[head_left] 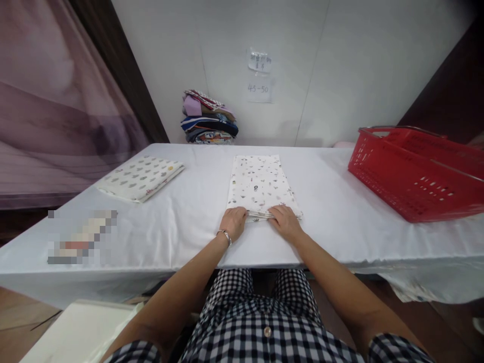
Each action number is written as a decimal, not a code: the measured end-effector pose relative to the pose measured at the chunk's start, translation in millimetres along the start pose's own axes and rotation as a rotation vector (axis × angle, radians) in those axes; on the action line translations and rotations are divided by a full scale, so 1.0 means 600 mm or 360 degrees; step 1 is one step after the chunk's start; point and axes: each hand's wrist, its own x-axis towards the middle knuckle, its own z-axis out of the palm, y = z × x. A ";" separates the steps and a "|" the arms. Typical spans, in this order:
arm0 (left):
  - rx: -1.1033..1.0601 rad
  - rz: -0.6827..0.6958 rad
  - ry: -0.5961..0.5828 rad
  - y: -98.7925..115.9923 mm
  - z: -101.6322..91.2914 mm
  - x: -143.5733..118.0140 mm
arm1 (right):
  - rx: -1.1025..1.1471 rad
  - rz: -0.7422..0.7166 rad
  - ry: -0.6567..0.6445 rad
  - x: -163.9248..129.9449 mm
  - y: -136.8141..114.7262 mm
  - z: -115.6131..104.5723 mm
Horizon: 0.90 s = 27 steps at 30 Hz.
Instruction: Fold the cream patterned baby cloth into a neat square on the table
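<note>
**Hands pinching the near hem**

Your left hand (233, 220) and right hand (284, 222) both grip the near edge of the printed cloth (259, 184), lying flat mid-table (181, 222). Folded cloth (141, 177) sits far left, red basket (412, 171) right.

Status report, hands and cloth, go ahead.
Left hand and right hand both gripping near edge of printed cloth. Cloth flat on table. Nothing in the way; red basket off right.
</note>
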 end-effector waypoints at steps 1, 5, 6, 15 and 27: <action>-0.0001 -0.0001 0.0000 0.000 0.000 0.000 | -0.0002 0.0004 -0.0008 0.000 0.001 0.001; 0.0006 0.0048 -0.0009 -0.001 -0.001 0.000 | 0.0018 0.0016 -0.0005 -0.001 0.007 0.004; 0.0017 0.0064 -0.0015 -0.002 -0.001 -0.001 | 0.0033 0.0011 0.0002 -0.001 0.008 0.005; 0.0273 0.0164 -0.0098 0.000 -0.011 -0.014 | -0.0066 -0.0044 0.0036 -0.002 0.012 0.004; 0.0430 0.0319 -0.0220 0.000 -0.033 -0.011 | -0.0178 -0.0296 -0.0129 0.003 0.022 -0.011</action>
